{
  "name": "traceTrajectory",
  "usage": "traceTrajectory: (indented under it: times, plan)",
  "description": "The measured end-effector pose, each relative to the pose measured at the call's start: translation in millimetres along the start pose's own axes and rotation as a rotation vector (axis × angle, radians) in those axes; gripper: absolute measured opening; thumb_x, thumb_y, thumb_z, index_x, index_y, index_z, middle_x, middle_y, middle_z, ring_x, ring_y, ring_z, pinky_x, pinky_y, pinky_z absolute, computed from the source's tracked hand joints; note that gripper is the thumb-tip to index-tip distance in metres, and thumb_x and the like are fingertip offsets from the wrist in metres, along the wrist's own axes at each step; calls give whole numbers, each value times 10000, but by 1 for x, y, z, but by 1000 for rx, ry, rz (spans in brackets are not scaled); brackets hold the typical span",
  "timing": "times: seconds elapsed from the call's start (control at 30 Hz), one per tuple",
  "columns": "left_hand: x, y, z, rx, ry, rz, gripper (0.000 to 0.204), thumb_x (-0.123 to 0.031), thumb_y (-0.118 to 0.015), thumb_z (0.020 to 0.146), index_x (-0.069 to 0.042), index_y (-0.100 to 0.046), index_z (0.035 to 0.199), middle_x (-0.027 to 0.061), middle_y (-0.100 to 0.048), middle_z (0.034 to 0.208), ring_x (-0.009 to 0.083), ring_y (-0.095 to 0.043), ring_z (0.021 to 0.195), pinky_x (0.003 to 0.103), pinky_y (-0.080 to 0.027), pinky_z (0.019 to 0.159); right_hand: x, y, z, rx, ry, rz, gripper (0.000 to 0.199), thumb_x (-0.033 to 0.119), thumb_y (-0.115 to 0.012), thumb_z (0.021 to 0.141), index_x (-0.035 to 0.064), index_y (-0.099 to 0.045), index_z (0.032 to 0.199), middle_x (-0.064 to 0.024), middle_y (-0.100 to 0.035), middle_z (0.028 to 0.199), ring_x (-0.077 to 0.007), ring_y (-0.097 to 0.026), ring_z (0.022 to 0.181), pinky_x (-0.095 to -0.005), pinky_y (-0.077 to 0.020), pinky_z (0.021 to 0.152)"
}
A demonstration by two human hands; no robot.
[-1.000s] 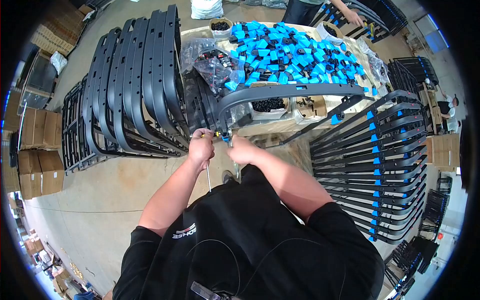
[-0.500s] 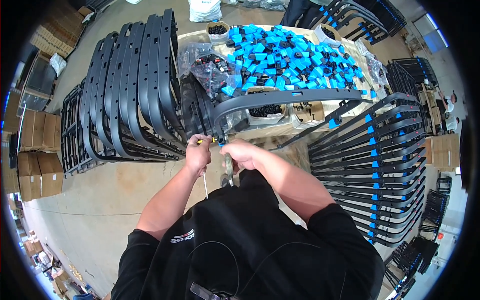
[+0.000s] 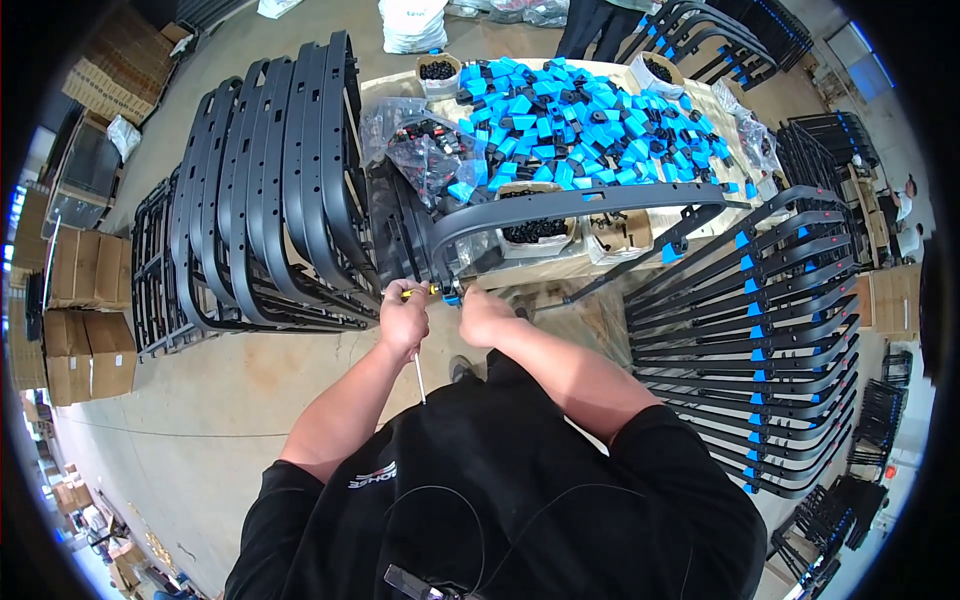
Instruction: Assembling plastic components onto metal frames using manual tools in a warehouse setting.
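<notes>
A dark grey curved metal frame (image 3: 590, 200) spans the near edge of the table, and its near left end comes down between my hands. My left hand (image 3: 404, 322) is closed around a thin metal rod (image 3: 421, 380) that points down towards me. A short yellow and black piece (image 3: 418, 292) sticks out at its thumb, towards the frame's end; whether it belongs to the rod I cannot tell. My right hand (image 3: 487, 318) is closed at a small blue piece (image 3: 452, 299) on the frame's end. What its fingers hold is hidden.
Blue and black plastic parts (image 3: 590, 120) are heaped on the table, beside boxes of small black parts (image 3: 535, 230) and a clear plastic bag (image 3: 425, 160). Grey frames (image 3: 270, 170) stand left; frames with blue pieces (image 3: 750, 350) stack right. A person's legs (image 3: 595, 30) show behind.
My right hand has turned and closed in lower by the frame's end; the silvery curved thing below it no longer shows. My left hand has shifted slightly down and right.
</notes>
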State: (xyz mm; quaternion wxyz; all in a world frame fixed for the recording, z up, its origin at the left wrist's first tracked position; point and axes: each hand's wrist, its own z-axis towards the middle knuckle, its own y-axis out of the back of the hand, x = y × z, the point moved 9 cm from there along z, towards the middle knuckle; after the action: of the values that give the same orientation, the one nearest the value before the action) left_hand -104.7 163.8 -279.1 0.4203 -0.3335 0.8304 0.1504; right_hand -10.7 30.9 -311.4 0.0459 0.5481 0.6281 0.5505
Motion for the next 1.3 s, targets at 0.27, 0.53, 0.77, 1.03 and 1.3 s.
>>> traceTrajectory:
  times: [0.27, 0.53, 0.77, 1.03, 1.3]
  plan:
    - [-2, -5, 0, 15, -20, -24, 176, -238, -642, 1016, -135, -501, 998, -50, -415, 579, 57, -349, 408, 257, -240, 351, 8, 1, -9, -39, 59, 23, 272, 130, -568, 918, -89, -600, 1076, -232, -696, 852, -337, -663, 561, -528, -579, 576]
    - [2, 19, 9, -197, -322, 216, 240, -256, -725, 961, -50, -604, 974, 42, -620, 821, 123, -533, 744, 306, -471, 684, 30, 0, -32, 553, -304, 802, 270, 190, -606, 932, -56, -607, 1042, -202, -695, 838, -282, -631, 522, -437, -500, 448]
    - [10, 27, 18, -194, -346, 241, 249, -260, -725, 958, -55, -587, 985, 53, -639, 862, 121, -550, 784, 298, -481, 722, 44, 5, -37, 631, -395, 981, 263, 204, -610, 947, -36, -610, 1055, -153, -677, 868, -305, -662, 637, -495, -548, 505]
    - [12, 15, 23, -142, -247, 169, 256, -268, -721, 959, -47, -597, 995, 58, -642, 880, 125, -551, 813, 298, -482, 748, 18, 9, -19, 290, -214, 312, 307, 196, -574, 944, -33, -590, 1148, -204, -696, 939, -328, -691, 645, -517, -565, 570]
    - [10, 7, 17, -89, -267, 163, 228, -264, -704, 979, -86, -565, 1007, -4, -555, 714, 79, -462, 607, 276, -373, 535, 19, 18, -24, 75, -148, -16, 399, 156, -598, 904, -113, -586, 1199, -302, -693, 1049, -380, -730, 846, -456, -597, 741]
